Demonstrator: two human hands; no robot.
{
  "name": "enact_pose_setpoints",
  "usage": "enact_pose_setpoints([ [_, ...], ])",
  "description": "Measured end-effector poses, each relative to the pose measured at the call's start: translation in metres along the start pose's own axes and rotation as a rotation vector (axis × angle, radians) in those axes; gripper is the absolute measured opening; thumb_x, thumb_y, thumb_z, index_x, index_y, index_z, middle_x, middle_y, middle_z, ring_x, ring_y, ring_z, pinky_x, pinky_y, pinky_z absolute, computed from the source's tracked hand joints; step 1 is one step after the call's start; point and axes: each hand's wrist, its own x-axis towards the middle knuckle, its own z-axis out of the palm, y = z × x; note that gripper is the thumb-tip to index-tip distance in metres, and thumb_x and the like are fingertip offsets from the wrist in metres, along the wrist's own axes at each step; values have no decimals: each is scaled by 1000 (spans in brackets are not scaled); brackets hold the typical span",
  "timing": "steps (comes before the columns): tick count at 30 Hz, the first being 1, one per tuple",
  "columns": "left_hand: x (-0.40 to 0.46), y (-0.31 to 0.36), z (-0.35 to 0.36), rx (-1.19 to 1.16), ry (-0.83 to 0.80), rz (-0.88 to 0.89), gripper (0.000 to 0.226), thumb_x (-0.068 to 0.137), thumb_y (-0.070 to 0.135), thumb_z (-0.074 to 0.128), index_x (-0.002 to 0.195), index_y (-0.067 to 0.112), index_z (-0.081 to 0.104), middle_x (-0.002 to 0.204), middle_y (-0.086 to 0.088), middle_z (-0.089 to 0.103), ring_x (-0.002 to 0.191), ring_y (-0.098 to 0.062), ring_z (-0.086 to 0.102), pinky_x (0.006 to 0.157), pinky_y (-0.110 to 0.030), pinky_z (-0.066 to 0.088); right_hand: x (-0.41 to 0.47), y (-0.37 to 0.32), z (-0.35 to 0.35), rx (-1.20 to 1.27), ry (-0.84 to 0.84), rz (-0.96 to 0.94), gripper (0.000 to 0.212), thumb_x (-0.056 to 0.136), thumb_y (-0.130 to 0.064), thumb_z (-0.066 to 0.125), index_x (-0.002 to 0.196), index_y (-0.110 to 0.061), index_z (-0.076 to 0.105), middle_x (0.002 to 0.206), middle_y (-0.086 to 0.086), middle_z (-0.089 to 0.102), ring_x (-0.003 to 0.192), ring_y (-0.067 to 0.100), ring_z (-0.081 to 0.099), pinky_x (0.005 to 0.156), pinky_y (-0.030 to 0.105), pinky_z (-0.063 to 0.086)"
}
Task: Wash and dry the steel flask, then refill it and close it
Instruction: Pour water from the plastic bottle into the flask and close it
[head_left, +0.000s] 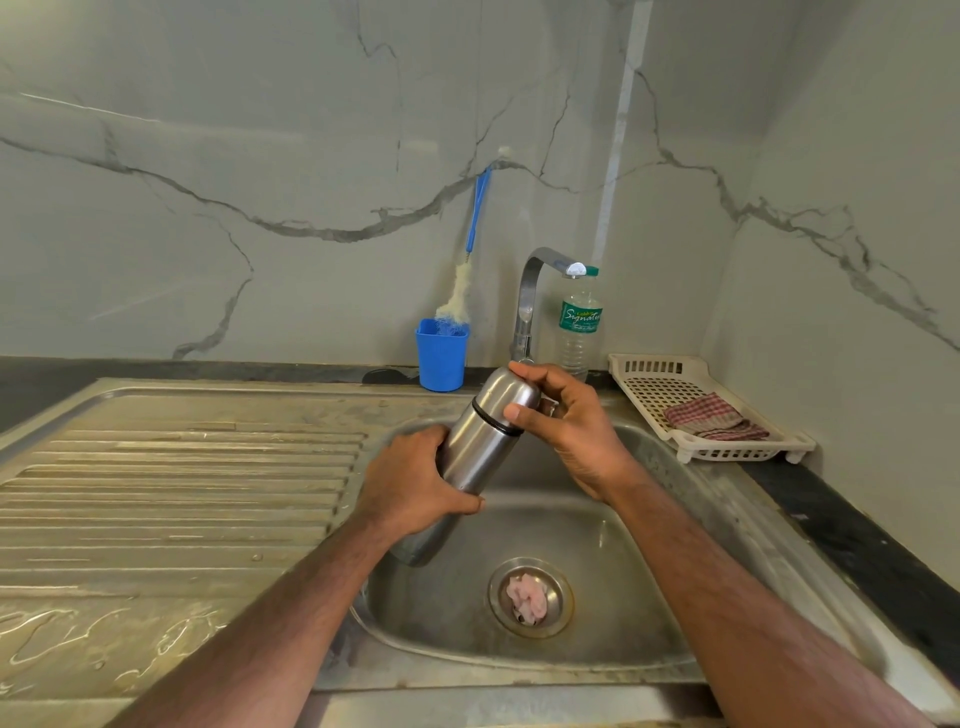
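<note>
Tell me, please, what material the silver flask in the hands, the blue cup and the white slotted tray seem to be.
Silver flask: brushed steel, by its soft grey reflections. Blue cup: probably plastic; even, opaque colour, dull sheen. White slotted tray: likely moulded plastic, judging by its regular slots and small feet.

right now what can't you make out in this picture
Head view, the only one:
- Inside of the flask: its cap is on, so wet, dry, full or empty cannot be told.
- Flask's base and far side: hidden by the left hand.
- Whether the cap is being tightened or loosened: the right hand grips it, but one picture shows no turning.
- Sink drain: a pinkish lump covers it; what it is cannot be told.
- Bottle label: small print too small.
</note>
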Motion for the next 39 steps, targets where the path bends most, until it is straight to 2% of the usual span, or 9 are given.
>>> enact_pose_setpoints([
  [9, 0, 4, 1, 41, 8, -7, 85, 57, 52, 93, 129, 23, 59, 105, 13, 57, 86, -4, 55, 68, -17, 43, 0, -2, 23, -194, 311, 36, 65, 65, -41, 93, 112, -21, 53, 109, -5, 58, 97, 12, 62, 76, 22, 55],
  [12, 1, 3, 3, 25, 0, -5, 87, 57, 51, 93, 132, 24, 58, 107, 12, 60, 85, -3, 55, 66, -15, 41, 2, -1, 22, -150, 259, 68, 69, 69, -58, 86, 115, -21, 50, 114, 0, 57, 105, 17, 60, 84, 29, 54],
  [16, 2, 3, 3, 2, 1, -17, 92, 58, 50, 94, 137, 24, 55, 119, 6, 65, 90, -4, 57, 70, -15, 42, 4, 4, 2, 180, 13, 77, 60, 80, -31, 74, 135, -31, 51, 141, 0, 54, 129, 21, 55, 102, 50, 50],
  [19, 2, 3, 3, -9, -4, -32, 92, 58, 49, 94, 137, 23, 55, 121, 5, 66, 91, -5, 58, 73, -17, 44, 3, 3, -4, 222, -25, 88, 67, 78, -12, 74, 139, -26, 50, 138, 6, 61, 124, 28, 61, 99, 51, 55],
  [23, 2, 4, 3, 7, -5, -18, 90, 58, 49, 94, 135, 24, 56, 117, 7, 65, 89, -4, 57, 70, -16, 43, 2, -3, 9, -65, 157, 127, 82, 67, -45, 88, 132, -32, 40, 127, 6, 58, 114, 23, 61, 84, 37, 52],
  [25, 3, 5, 3, 13, -9, -20, 90, 58, 50, 93, 136, 24, 55, 119, 6, 66, 90, -5, 58, 74, -18, 46, 2, -1, 9, -4, 95, 168, 87, 63, -55, 83, 133, -38, 34, 134, 3, 54, 120, 21, 56, 92, 43, 49],
  [29, 4, 3, 4, -8, -12, -28, 92, 58, 51, 93, 136, 24, 55, 121, 5, 67, 92, -6, 60, 77, -20, 50, 1, 1, 4, 151, 68, 180, 68, 75, -24, 83, 128, -39, 43, 123, -1, 67, 121, 25, 60, 104, 56, 46],
  [33, 4, 4, 4, 19, -3, -18, 91, 58, 51, 93, 136, 24, 55, 119, 5, 66, 92, -6, 59, 77, -20, 49, 1, -2, 13, -39, 193, 149, 84, 70, -44, 88, 131, -30, 32, 125, 6, 54, 114, 20, 58, 87, 35, 48],
  [39, 5, 2, 4, 1, -7, -23, 92, 58, 51, 93, 137, 23, 55, 121, 5, 66, 92, -6, 59, 76, -19, 48, 1, 2, 6, 172, 89, 186, 76, 68, -27, 84, 128, -39, 40, 128, 6, 64, 124, 29, 58, 105, 56, 45],
])
